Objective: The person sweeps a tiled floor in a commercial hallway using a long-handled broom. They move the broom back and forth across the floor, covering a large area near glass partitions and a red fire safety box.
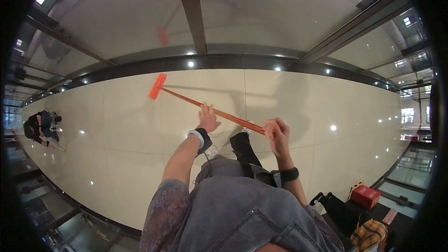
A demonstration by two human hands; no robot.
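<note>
A long-handled floor brush slants across the tiles, its orange-red head at the far left end near the dark floor border. Its reddish-brown handle runs down to the right. At the handle's near end, my right hand is closed around it. My left hand lies across the middle of the handle with straight fingers and the thumb apart; whether it grips is unclear. A pale bracelet and a black band circle my left wrist. Another black band is on my right wrist.
Glass panels with a metal post rise beyond the dark border. At the far left, people bend low with a tool on the floor. A red box stands at the lower right, near a person in a plaid garment.
</note>
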